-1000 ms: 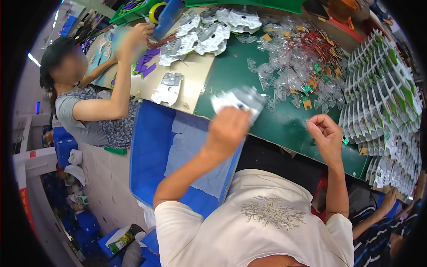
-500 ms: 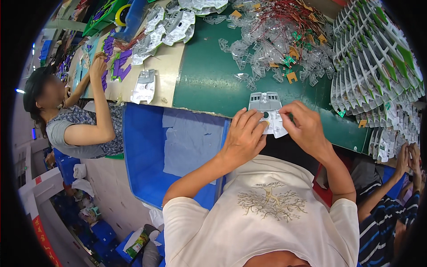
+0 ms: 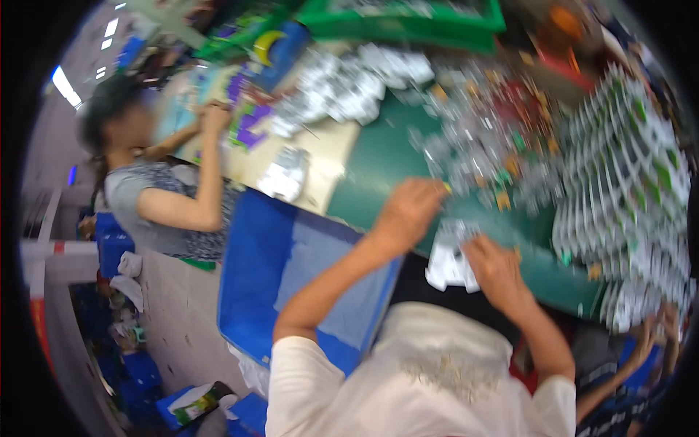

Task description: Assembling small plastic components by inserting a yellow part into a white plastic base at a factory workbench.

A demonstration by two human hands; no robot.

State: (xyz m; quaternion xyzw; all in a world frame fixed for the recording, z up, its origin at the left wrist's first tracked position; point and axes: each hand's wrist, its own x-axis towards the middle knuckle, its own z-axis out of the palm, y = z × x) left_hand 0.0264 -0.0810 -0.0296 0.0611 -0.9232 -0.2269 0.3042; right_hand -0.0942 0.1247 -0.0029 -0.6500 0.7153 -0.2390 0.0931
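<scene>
My right hand [image 3: 499, 271] is closed on the right edge of a white and grey plastic housing [image 3: 450, 258]. The housing overhangs the front edge of the green table. My left hand [image 3: 408, 213] is raised off it, up and to the left, with its fingers drawn together. A small yellow spot shows at the fingertips; motion blur hides what it is and whether anything is held. Just beyond that hand lies a heap of clear plastic pieces [image 3: 466, 124], mixed with red wires [image 3: 520, 102] and small orange boards [image 3: 504, 200].
Tall stacked rows of housings [image 3: 619, 175] stand at the right. More housings [image 3: 342, 87] lie at the back left, and a single one [image 3: 285, 175] rests on the pale tabletop. A blue bin [image 3: 251, 291] sits below the table edge. Co-workers are at the left [image 3: 171, 197] and far right.
My left hand has left the housing and moved up toward the heap. My right hand stays on the housing. The whole view has shifted and become blurred.
</scene>
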